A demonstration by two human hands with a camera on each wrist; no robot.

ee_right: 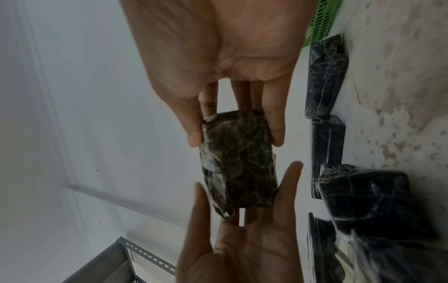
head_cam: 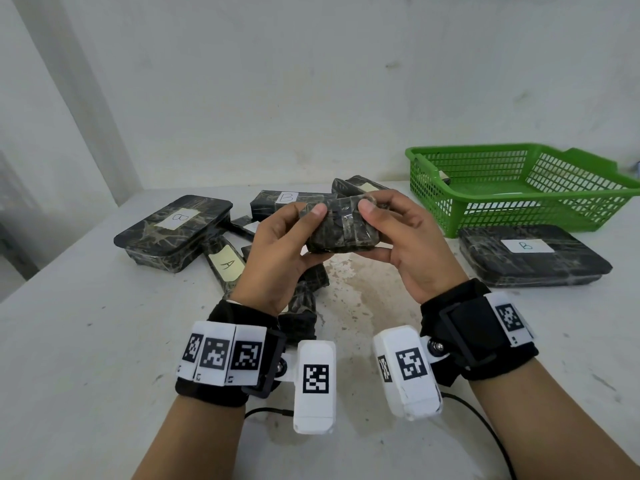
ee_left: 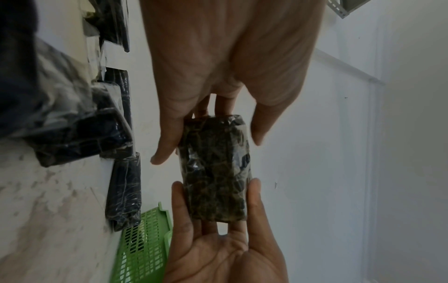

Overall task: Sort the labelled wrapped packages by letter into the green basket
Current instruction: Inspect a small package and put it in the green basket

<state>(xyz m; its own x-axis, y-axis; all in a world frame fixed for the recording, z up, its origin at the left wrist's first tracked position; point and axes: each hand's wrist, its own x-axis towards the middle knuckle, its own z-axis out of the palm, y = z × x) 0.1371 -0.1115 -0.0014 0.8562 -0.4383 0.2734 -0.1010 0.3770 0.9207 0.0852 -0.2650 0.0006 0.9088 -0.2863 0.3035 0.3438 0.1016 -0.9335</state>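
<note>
Both hands held one small package [head_cam: 341, 228] above the table: the left hand [head_cam: 277, 258] and right hand [head_cam: 412, 244] each pinched an end between thumb and curled fingers. It was a dark, marbled block under glossy film, probably light, stiff and slippery, so the short ends seemed safest. The green basket [head_cam: 519, 188], a plastic lattice, stood beyond the right fingers.

Basket [head_cam: 519, 188] far right on the surface [head_cam: 86, 358]; one B package [head_cam: 530, 254] just near of it; package heap [head_cam: 221, 233] far left.
</note>
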